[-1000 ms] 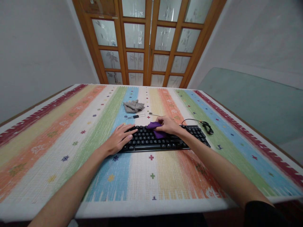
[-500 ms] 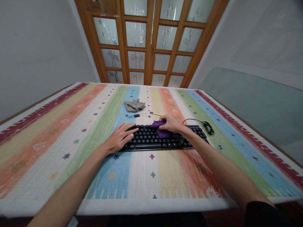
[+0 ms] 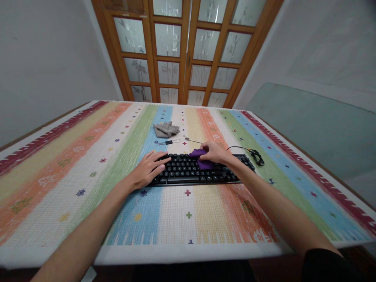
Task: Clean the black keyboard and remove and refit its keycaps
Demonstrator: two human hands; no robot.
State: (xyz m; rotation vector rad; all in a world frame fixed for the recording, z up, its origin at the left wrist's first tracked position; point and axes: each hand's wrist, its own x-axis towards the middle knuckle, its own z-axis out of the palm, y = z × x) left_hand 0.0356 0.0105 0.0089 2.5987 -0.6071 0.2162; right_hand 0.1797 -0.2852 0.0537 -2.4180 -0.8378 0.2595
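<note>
Pinching a thin purple cloth (image 3: 205,165) between thumb and fingers, the right hand (image 3: 215,152) presses it on the keys of a long black plastic keyboard (image 3: 183,180). The left hand (image 3: 149,169) lies on the left end of this keyboard, its fingers a little spread and holding nothing.

The keyboard lies across the tabletop (image 3: 141,254), which is covered by a striped, many-coloured tablecloth (image 3: 174,219). The purple cloth hides some keys right of the middle, and the right hand and forearm cover a part of the right side.

Just beyond the keyboard lies a small tool with a black grip (image 3: 169,142), and behind it a crumpled grey cloth (image 3: 166,130). To the right of this tool, a thin rod with a dark brush tip (image 3: 187,139) reaches toward the right hand; I cannot tell where its other end is. A bundled black cable (image 3: 257,157) lies near the far right corner of the keyboard, apart from both hands.
</note>
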